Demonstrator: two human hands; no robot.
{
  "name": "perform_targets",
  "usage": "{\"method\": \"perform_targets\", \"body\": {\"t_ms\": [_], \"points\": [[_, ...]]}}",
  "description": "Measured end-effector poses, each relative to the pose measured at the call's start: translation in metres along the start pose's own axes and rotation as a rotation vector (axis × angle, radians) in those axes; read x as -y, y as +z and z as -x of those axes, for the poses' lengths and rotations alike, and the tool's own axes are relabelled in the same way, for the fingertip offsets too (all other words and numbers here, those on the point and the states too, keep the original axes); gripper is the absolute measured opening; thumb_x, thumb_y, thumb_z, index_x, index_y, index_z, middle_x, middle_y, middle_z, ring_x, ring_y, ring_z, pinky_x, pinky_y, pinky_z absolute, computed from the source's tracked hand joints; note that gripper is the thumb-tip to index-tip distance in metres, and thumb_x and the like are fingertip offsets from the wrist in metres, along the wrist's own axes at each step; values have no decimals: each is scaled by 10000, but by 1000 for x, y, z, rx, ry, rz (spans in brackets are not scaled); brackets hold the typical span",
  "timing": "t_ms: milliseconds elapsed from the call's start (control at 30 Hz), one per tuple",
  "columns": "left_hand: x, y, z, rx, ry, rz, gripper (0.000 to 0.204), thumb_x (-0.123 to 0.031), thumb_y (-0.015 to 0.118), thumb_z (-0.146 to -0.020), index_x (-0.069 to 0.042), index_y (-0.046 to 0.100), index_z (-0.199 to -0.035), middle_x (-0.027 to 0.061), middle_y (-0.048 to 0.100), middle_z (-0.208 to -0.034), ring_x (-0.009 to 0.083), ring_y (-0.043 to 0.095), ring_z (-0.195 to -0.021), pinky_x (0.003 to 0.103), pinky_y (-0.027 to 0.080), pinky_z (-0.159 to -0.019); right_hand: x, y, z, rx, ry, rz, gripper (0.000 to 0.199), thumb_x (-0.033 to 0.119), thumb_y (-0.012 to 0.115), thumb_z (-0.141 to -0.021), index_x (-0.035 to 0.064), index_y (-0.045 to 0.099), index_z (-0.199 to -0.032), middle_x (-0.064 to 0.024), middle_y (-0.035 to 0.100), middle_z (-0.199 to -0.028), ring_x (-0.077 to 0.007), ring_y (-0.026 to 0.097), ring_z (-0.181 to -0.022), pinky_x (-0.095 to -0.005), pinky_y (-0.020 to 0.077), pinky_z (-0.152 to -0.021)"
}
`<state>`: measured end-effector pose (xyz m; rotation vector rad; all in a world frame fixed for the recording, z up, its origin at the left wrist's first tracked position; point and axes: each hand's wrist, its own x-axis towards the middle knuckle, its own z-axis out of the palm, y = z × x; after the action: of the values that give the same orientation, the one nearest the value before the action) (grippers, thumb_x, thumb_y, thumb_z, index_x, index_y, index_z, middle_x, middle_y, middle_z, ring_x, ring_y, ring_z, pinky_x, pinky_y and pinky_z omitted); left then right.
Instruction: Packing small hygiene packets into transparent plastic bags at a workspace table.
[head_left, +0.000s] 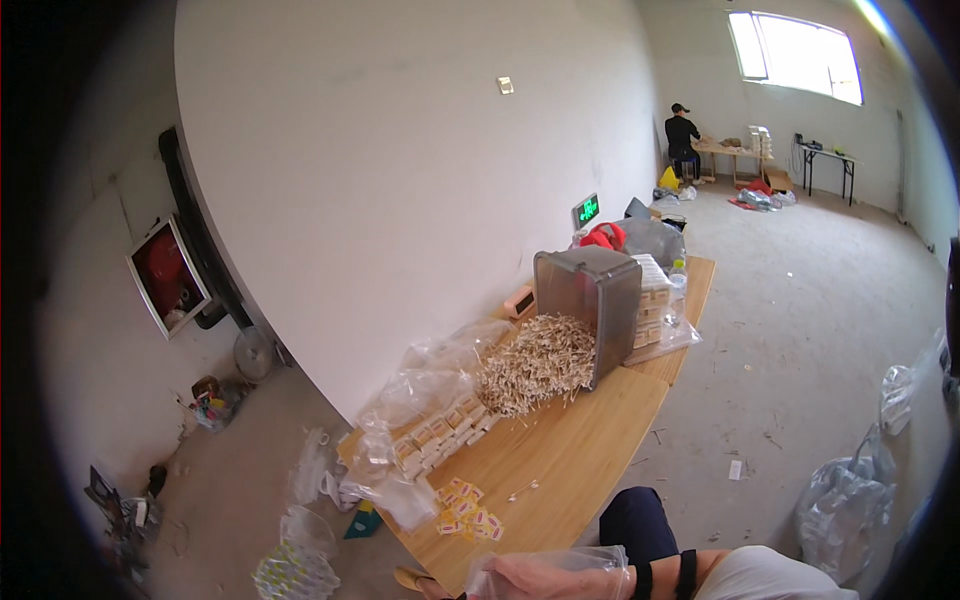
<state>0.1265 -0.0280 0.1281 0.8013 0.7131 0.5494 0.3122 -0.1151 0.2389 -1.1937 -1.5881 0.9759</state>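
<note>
While the right hand (512, 577) stretches along the lower edge of view, a clear plastic bag (598, 562) lies over it and the forearm (712, 563), with 2 black bands (687, 574) higher up; whether it grips anything, I can't tell. The bag is by the near end of the table (590, 445), close to scattered yellow cards (467, 512). Beyond, 2 loose swabs (532, 485), then a heap of cotton swabs (540, 365) at the mouth of a tipped grey bin (617, 310).
</note>
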Motion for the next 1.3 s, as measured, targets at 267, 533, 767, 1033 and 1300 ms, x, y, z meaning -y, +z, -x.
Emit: {"method": "perform_targets", "body": {"t_ms": [267, 533, 767, 1033, 1300], "points": [[-10, 18, 0, 78, 46, 7, 633, -549, 380, -969, -77, 416, -1388, 94, 517, -1330, 267, 504, -1216, 435, 409, -1027, 24, 1, 14, 140, -70, -711, 297, 77, 546, -918, 26, 464, -1198, -81, 555, -1129, -176, 529, -1101, -295, 412, -975], [-34, 46, 0, 149, 130, 17, 645, -568, 365, -966, -90, 413, -1396, 88, 496, -1360, 261, 479, -1248, 427, 382, -1056, -8, 10, 16, 289, -52, -940, 378, 127, 452, -986, 41, 388, -1348, -85, 510, -1251, -178, 499, -1169, -306, 383, -1022], [-39, 44, 19, 121, 165, 68, 656, -585, 353, -964, -102, 411, -1404, 82, 477, -1387, 255, 457, -1275, 419, 358, -1082, 24, 6, 11, 121, -275, -191, 304, 125, 472, -921, 17, 549, -1195, -163, 543, -1151, -307, 525, -1113, -377, 425, -925], [-29, 34, 52, 76, 105, 295, 594, -522, 396, -972, -114, 409, -1404, 97, 491, -1370, 264, 463, -1273, 425, 350, -1098, -1, 25, 6, -100, -362, 691, 464, 75, 567, -802, 30, 496, -1258, -159, 528, -1183, -344, 519, -1106, -397, 427, -947], [-32, 31, 55, 205, 108, 354, 639, -561, 413, -954, -82, 441, -1375, 98, 548, -1298, 273, 541, -1178, 445, 444, -1009, 23, 20, 23, -162, -424, 239, 477, 109, 635, -788, 15, 479, -1229, -186, 506, -1181, -372, 482, -1152, -426, 404, -965]]}}
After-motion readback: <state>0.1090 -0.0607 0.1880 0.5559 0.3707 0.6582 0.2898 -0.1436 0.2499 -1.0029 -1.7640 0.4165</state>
